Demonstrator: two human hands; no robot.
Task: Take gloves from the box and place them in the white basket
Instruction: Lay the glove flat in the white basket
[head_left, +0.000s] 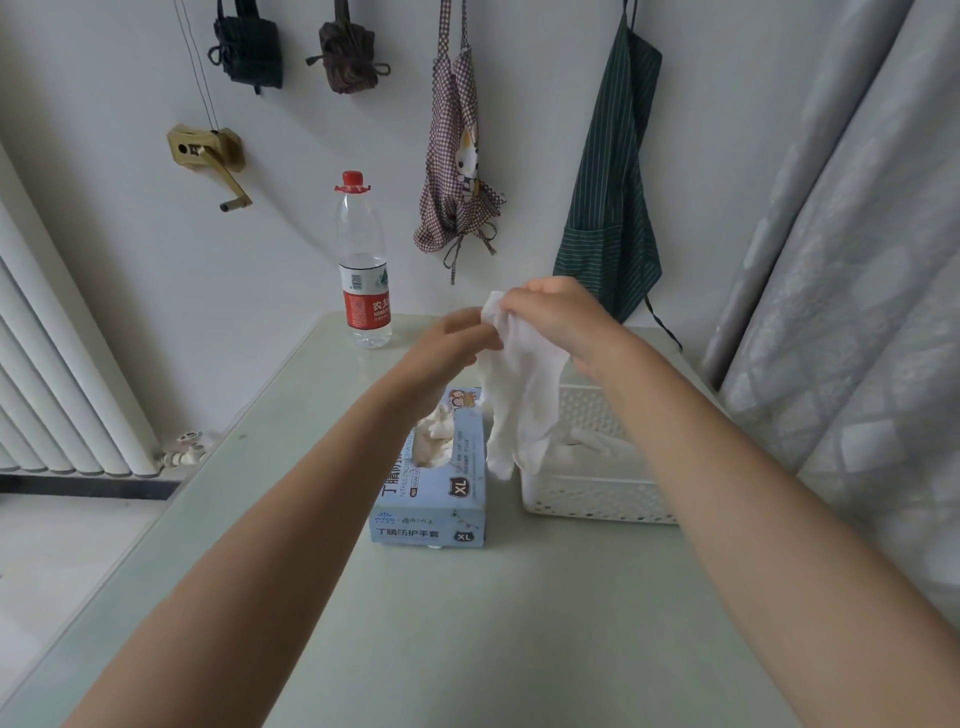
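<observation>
- White glove (522, 395) hangs in the air, cuff up, fingers dangling down; its fingertips hang in front of the gap between the box and the basket, near the basket's left rim.
- Right hand (558, 317) pinches the glove's cuff, fingers curled over the bunched top edge.
- Left hand (449, 345) meets the same cuff from the left; fingertips touch the glove just below the right hand's grip. Whether they pinch it or only touch it cannot be told, as the fingertips are blurred.
- Glove box (441, 478), pale blue with "XL" marks, lies flat on the table, directly below the left wrist. More crumpled gloves (434, 441) poke out of its top opening.
- White basket (592, 499), perforated walls, stands just beside the box on its right, partly hidden by the right forearm. At least one glove (589, 439) lies inside.
- Table (467, 623), pale green top, carries box and basket.
- Water bottle (363, 270), red cap and red label, stands upright at the far edge, well apart from the box.
- Checked apron (457, 156) and striped green apron (613, 197) hang on the wall behind; a radiator (57, 364) at left, a curtain (857, 260) at right.
</observation>
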